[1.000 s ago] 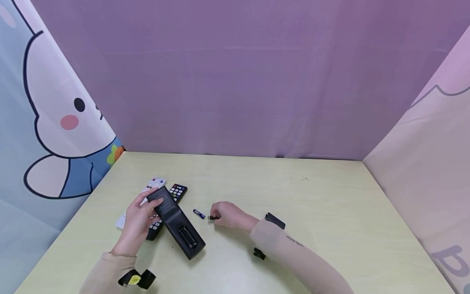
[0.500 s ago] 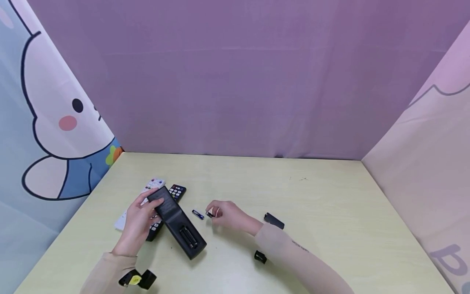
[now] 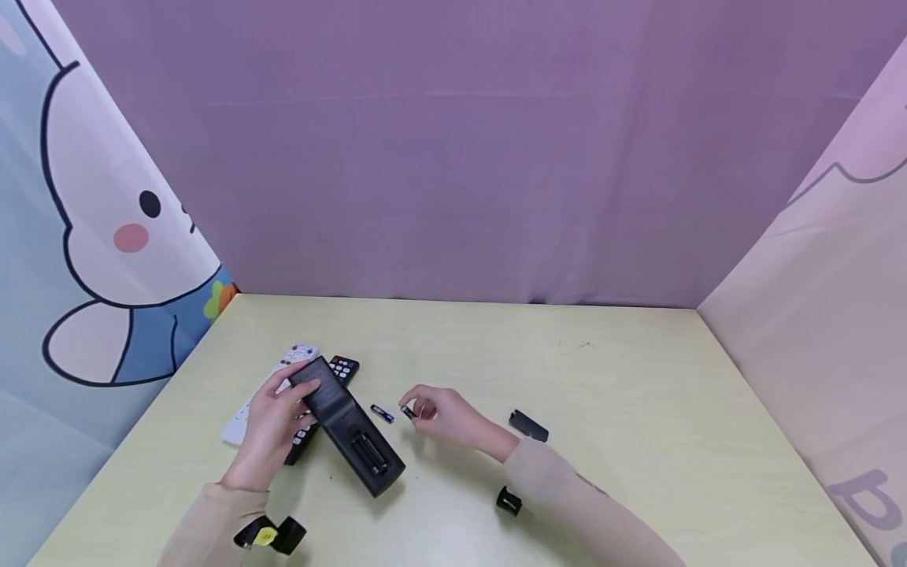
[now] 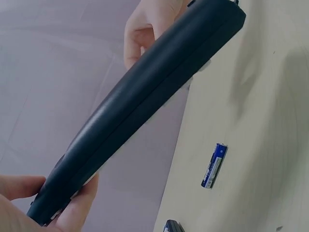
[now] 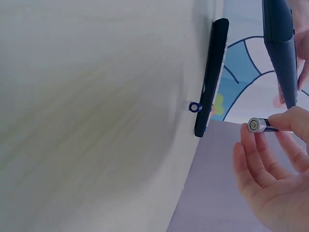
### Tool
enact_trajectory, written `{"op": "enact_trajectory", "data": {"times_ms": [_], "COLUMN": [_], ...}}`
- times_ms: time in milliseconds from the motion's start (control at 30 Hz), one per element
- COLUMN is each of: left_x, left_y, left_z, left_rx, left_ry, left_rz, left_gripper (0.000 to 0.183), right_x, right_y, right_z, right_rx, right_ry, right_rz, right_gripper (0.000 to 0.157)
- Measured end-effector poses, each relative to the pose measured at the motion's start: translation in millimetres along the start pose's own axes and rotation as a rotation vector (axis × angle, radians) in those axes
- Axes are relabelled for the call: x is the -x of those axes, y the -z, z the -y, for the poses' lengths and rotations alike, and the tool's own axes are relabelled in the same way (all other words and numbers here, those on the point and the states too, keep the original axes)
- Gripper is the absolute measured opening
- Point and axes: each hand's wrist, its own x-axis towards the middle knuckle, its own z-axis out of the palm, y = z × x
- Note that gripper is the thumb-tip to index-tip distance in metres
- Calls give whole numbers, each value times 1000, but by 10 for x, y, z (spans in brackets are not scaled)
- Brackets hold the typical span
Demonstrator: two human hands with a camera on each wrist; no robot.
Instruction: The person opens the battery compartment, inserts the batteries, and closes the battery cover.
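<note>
My left hand (image 3: pixel 265 429) grips a black remote control (image 3: pixel 333 405) by its far end, with the back facing up and tilted. Its battery compartment (image 3: pixel 369 452) is uncovered; what lies in that dark slot is hard to make out. Between thumb and fingertips, my right hand (image 3: pixel 449 417) pinches a small battery (image 5: pixel 258 125) just above the table, to the right of the remote and apart from it. One flat metal end of that battery shows in the right wrist view. A second, blue battery (image 4: pixel 214 165) lies on the table between the hands.
A white remote (image 3: pixel 235 425) and another black remote with light buttons (image 3: pixel 343 368) lie crossed on the table beneath my left hand. A black cover-like piece (image 3: pixel 528 425) rests beyond my right wrist. Purple cloth (image 3: pixel 460 157) hangs behind the table (image 3: pixel 638 394).
My right hand has lifted slightly and turned the pinched battery in its fingertips. The held remote has shifted a little to the right. The blue battery on the table stays put.
</note>
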Motion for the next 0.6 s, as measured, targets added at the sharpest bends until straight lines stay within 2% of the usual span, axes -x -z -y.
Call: {"op": "enact_trajectory", "data": {"times_ms": [133,600], "left_x": [3,-12], "left_y": [-34,-162], "left_z": [3,-4], "left_rx": [-14,2], "left_ry": [-10,-2], "left_rz": [8,20], "left_gripper": [40,42], "right_x": [42,187], "right_y": [20,95], "right_z": [23,178], "right_rx": [-20,-73], "right_ry": [23,14], "right_rz": [-17,-92], "right_gripper": [30,27]}}
